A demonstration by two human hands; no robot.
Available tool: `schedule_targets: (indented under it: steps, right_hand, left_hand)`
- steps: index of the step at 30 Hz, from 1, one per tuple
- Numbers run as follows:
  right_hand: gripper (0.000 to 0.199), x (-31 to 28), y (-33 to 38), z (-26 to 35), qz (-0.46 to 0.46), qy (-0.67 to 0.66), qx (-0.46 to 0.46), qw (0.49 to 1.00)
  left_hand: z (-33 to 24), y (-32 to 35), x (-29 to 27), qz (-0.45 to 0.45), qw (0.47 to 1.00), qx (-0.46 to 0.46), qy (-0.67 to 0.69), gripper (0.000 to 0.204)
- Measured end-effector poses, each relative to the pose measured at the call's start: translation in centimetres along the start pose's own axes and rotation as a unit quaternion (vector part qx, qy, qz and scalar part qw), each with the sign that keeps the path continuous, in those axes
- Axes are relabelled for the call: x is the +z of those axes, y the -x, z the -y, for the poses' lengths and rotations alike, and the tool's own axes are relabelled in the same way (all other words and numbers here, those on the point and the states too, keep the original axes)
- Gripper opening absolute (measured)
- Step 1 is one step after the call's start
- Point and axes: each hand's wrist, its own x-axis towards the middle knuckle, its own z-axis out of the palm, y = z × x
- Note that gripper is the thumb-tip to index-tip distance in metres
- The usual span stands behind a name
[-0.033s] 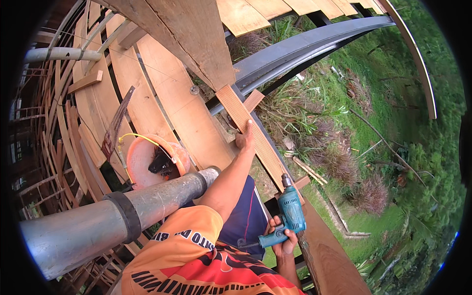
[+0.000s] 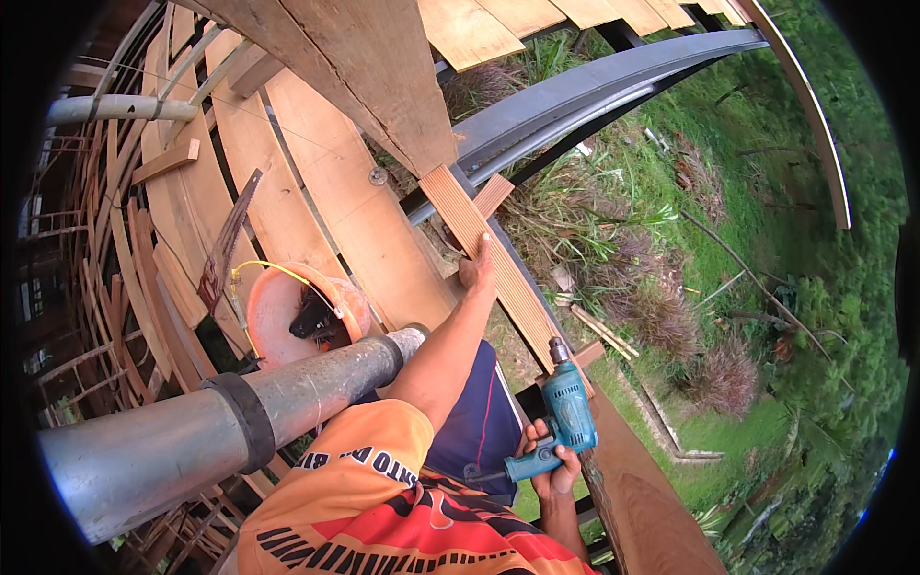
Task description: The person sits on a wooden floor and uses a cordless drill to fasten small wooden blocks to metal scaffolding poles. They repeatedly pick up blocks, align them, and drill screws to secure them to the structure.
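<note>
From where I stand, I see the person's right hand (image 2: 553, 487) around the handle of a blue-green drill (image 2: 572, 414). The fingers are bent closed upon it, and the nose of the drill points away from the body, along the near end of a grooved board (image 2: 508, 287). In this grip the weight probably sits well in the palm; whether the nose touches the wood, I cannot tell.

The left hand (image 2: 474, 272) is farther up, at the edge of the same board. One finger or the thumb lies straight on the top, the others are bent at the side — if they hold the underside, I cannot tell. I judge that this hand is there to steady the board.

The board lies across two short wooden pieces (image 2: 494, 195), one toward each end, which seem to support it. Its far end is next to a thick wooden post (image 2: 374, 86).

To the left of the person, beyond a metal pipe (image 2: 316, 395), there is an orange bucket (image 2: 271, 321) with dark things inside. A saw (image 2: 233, 228) is just beside it — perhaps put so for easy reach.
</note>
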Motion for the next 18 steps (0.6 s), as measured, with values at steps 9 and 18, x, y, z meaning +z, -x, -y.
schedule_targets:
  steps: [9, 18]
  right_hand:
    - [0.064, 0.1, 1.3, -0.2, 0.017, 0.013, -0.038, 0.999]
    - [0.071, 2.6, 4.5, -0.4, 0.017, 0.079, -0.088, 0.993]
  left_hand:
    - [0.6, 1.9, -1.1, 0.05, 0.982, 0.09, 0.16, 0.088]
    - [-0.9, 6.8, -5.3, 0.057, 0.976, 0.084, 0.19, 0.092]
